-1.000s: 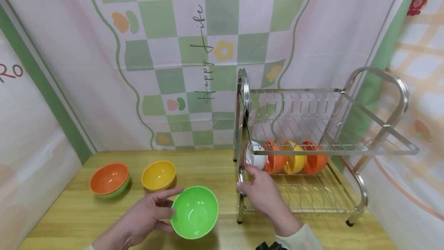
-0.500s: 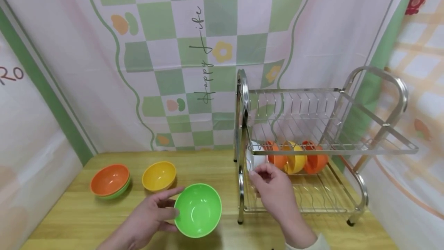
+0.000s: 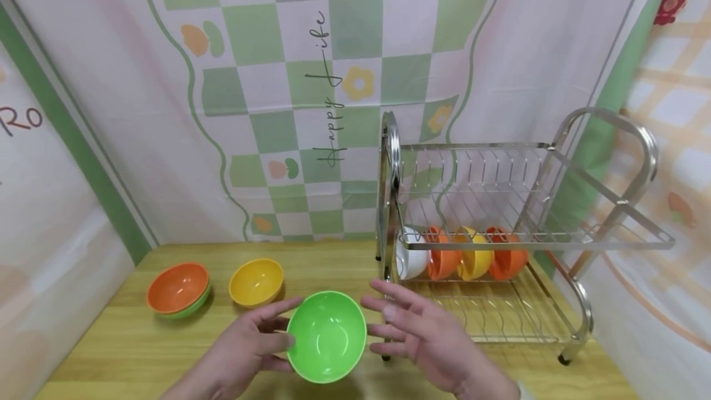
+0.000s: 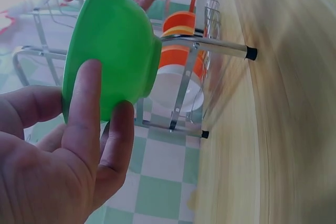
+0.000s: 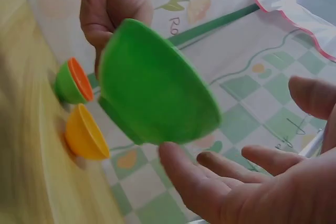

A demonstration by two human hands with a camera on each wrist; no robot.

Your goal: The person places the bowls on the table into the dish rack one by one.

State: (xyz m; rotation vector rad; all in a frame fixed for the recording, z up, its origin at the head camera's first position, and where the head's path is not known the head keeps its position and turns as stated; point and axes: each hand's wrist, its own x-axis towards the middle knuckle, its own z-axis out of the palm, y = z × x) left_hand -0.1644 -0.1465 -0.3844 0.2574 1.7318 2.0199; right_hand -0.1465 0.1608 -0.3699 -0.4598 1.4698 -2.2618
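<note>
A bright green bowl [image 3: 328, 337] is held above the table, its inside turned up toward the head view. My left hand [image 3: 244, 350] grips it from the left, with the thumb at the rim and fingers under the outer wall, as the left wrist view shows. On the bowl's other side is my right hand [image 3: 428, 338], fingers spread and straight, the fingertips right beside the wall. In the right wrist view one fingertip [image 5: 170, 153] overlaps the bowl's lower edge. Behind the right hand stands a two-tier metal dish rack [image 3: 391, 202].
On the rack's lower tier several bowls stand on edge: a white bowl [image 3: 412, 258], orange ones and a yellow one [image 3: 474, 258]. An orange bowl [image 3: 178, 287] nested in a green one and a yellow bowl [image 3: 257, 283] sit on the wooden table [image 3: 111, 338] at left.
My right hand has left the rack's left post, moved down and spread its fingers beside the green bowl. The left hand has brought the bowl slightly to the right.
</note>
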